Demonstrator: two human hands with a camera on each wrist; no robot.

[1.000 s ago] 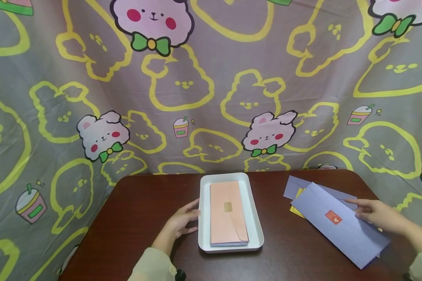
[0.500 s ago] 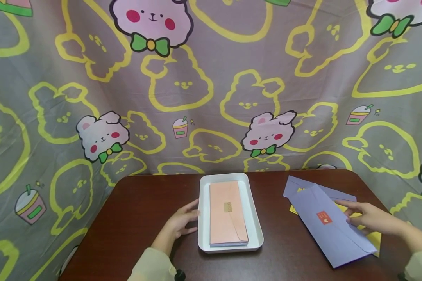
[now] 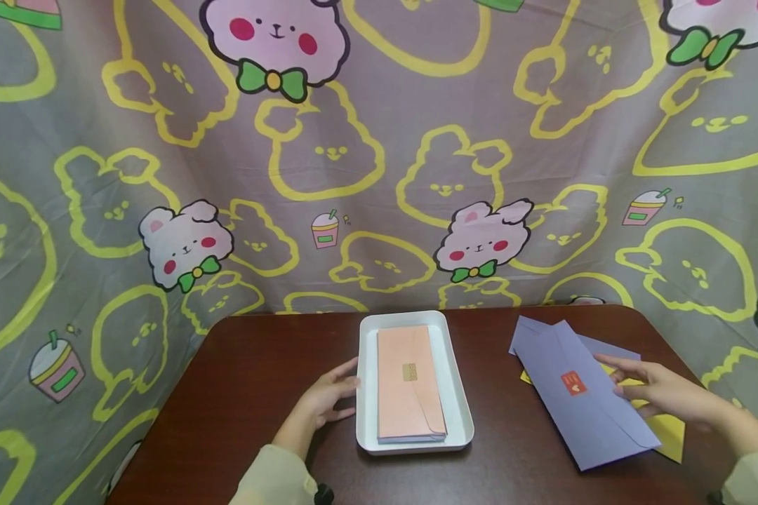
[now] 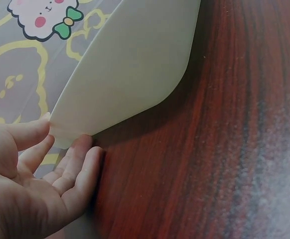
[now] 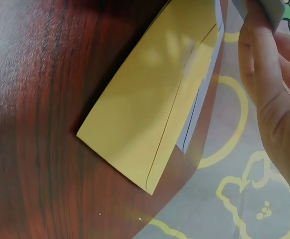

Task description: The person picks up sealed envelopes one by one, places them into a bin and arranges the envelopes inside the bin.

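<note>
A purple envelope (image 3: pixel 582 400) with a red heart sticker hangs tilted above the other envelopes on the right. My right hand (image 3: pixel 660 393) pinches its right long edge; in the right wrist view only a dark corner shows at the fingertips. Beneath it lie a yellow envelope (image 5: pixel 145 99) and another purple envelope (image 3: pixel 613 346), partly covered. My left hand (image 3: pixel 330 397) touches the left side of a white tray (image 3: pixel 457 393) with its fingers extended, thumb near the rim (image 4: pixel 80 69). A pink envelope (image 3: pixel 407 386) with a gold sticker tops a stack inside the tray.
All of this is on a dark wood-grain table (image 3: pixel 259 372) with rounded back corners. Behind it and at both sides hangs a grey cloth (image 3: pixel 379 140) printed with cartoon animals. The table's right edge runs close beside the envelopes.
My right hand has drawn the purple envelope leftward and turned it more upright, uncovering more of the yellow envelope. The left hand and the tray stay in place.
</note>
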